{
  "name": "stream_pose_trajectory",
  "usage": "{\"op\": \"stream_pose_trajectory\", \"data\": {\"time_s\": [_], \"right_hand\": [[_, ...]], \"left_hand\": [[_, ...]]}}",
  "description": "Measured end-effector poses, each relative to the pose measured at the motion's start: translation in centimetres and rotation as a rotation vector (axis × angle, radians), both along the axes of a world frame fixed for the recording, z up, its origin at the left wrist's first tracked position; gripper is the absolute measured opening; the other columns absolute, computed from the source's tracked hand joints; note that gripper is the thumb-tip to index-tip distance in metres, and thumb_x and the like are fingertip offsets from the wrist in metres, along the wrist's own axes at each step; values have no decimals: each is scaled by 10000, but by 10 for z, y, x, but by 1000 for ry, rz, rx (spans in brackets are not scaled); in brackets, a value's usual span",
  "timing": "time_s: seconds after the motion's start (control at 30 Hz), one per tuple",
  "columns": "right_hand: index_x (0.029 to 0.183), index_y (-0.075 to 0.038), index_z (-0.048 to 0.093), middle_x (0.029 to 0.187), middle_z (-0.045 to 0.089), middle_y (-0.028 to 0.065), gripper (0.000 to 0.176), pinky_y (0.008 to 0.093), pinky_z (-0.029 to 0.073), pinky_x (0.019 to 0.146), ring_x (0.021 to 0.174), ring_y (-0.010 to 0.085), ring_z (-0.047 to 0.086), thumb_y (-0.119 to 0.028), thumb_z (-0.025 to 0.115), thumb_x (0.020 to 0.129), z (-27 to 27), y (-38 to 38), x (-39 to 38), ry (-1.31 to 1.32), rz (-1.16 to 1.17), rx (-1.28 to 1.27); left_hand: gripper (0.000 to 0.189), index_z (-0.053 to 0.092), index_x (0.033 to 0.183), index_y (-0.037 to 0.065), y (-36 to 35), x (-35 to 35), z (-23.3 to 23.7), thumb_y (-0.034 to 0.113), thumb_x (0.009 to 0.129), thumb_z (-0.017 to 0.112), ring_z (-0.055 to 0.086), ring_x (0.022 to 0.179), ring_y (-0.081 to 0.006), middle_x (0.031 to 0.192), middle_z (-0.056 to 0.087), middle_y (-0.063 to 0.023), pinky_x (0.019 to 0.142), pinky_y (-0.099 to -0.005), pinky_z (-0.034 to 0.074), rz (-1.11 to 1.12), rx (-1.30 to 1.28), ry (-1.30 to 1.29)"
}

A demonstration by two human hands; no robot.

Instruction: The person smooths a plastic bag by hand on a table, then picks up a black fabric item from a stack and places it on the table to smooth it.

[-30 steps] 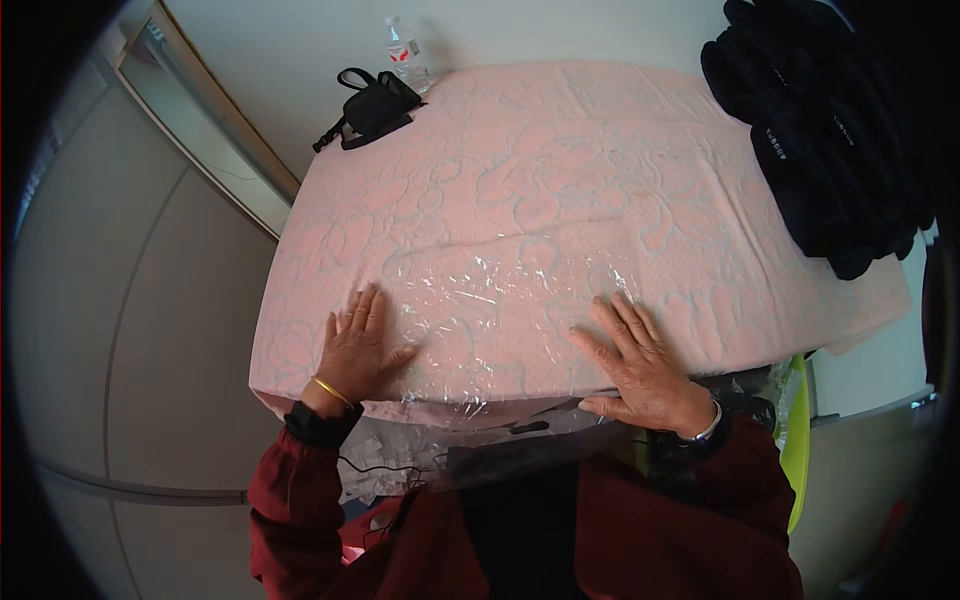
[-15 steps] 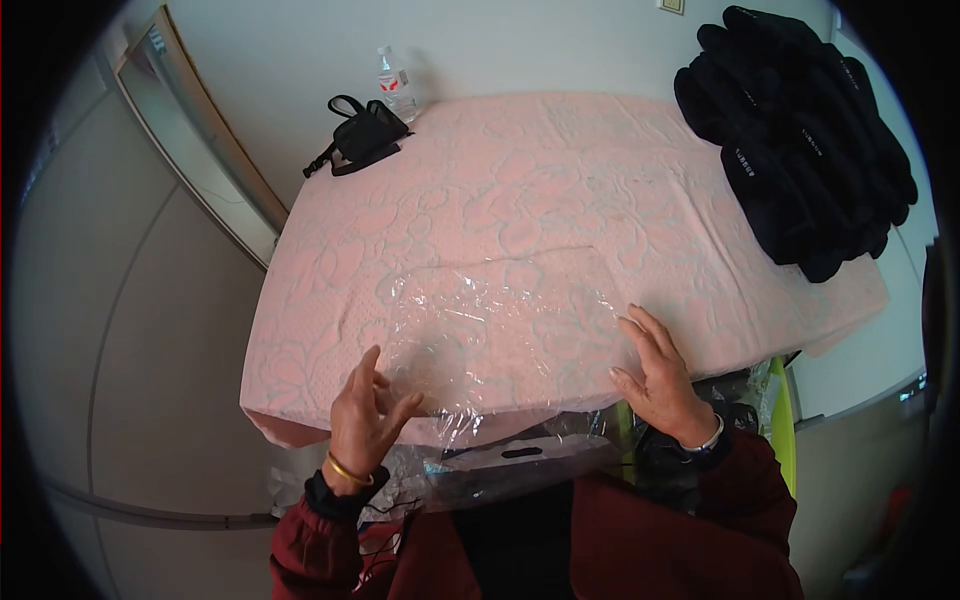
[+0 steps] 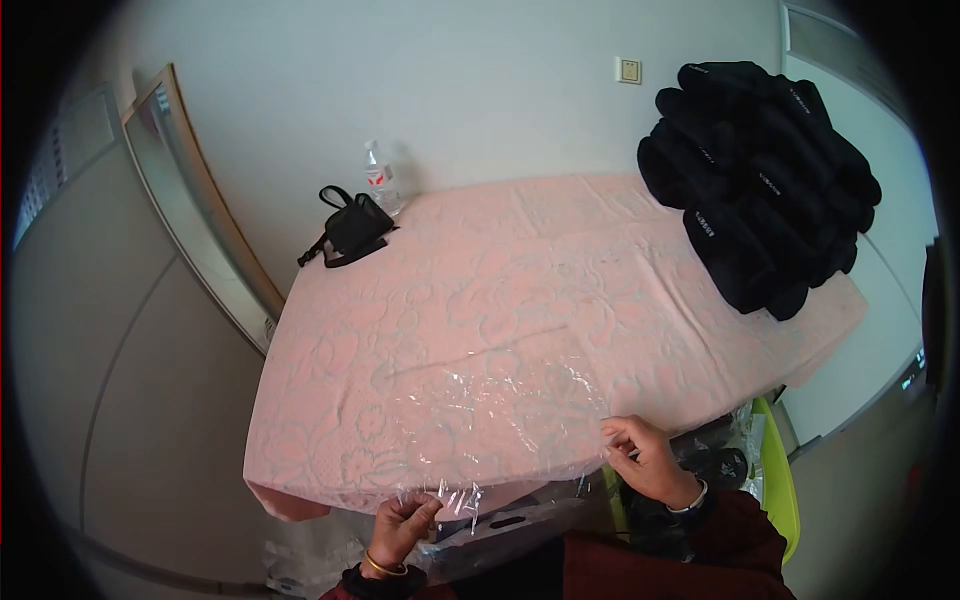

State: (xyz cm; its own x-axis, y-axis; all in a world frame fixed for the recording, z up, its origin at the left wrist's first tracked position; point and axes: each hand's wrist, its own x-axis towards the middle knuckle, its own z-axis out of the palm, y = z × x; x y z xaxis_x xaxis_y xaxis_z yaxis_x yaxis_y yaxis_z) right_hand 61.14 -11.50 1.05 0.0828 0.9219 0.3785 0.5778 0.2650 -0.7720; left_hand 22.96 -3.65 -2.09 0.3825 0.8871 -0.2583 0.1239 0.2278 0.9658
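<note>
A clear plastic bag [image 3: 500,410] lies flat and crinkled on the pink patterned cloth, its near edge hanging over the front of the table. My left hand [image 3: 403,527] is closed in a pinch on the bag's near left edge. At the near right corner is my right hand [image 3: 648,462], its fingers curled in toward the thumb on the plastic; the exact contact is hard to see.
The pink cloth [image 3: 500,265] covers the table. A pile of black padded items with white lettering [image 3: 770,190] sits at the right. A black pouch [image 3: 355,228] and a water bottle [image 3: 379,178] stand back left. Below the front edge are more plastic bags [image 3: 320,555] and a lime-green container [image 3: 778,480].
Both hands went from spread fingers beside the bag to closed fingers at its near edge. The left hand moved toward me. The camera view tilted upward, showing more wall.
</note>
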Motion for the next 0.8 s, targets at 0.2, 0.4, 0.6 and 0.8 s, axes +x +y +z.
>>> {"op": "stream_pose_trajectory", "data": {"time_s": [0.2,0.4,0.6,0.8], "right_hand": [[1155,14,606,977,669,98,289,260,529,690,820,144,668,38,664,872,-1,-3,9,70,-64,125],[1157,8,618,964,689,104,274,247,530,701,826,118,661,23,665,888,-17,-8,22,151,-84,114],[1201,15,607,985,700,111,308,237,534,708,842,116,669,-45,699,914,-24,-9,7,186,143,-122],[1368,14,471,1103,689,167,503,275,560,789,934,158,688,-127,703,945,-23,-6,-28,337,291,-236]], "left_hand": [[151,698,1048,44,24,-9,65,164,999,619,523,535,-60,697,623,19,489,-223,405,220,250,-164],[164,653,1098,52,63,-50,90,181,1010,601,553,648,-70,861,639,34,563,-222,437,724,580,-516],[203,611,1194,104,55,-20,56,158,998,604,562,887,-61,1017,633,30,711,-241,458,834,338,-645],[432,522,1355,118,29,32,27,59,940,629,590,887,-87,1047,644,2,725,-255,480,572,213,-638]]}}
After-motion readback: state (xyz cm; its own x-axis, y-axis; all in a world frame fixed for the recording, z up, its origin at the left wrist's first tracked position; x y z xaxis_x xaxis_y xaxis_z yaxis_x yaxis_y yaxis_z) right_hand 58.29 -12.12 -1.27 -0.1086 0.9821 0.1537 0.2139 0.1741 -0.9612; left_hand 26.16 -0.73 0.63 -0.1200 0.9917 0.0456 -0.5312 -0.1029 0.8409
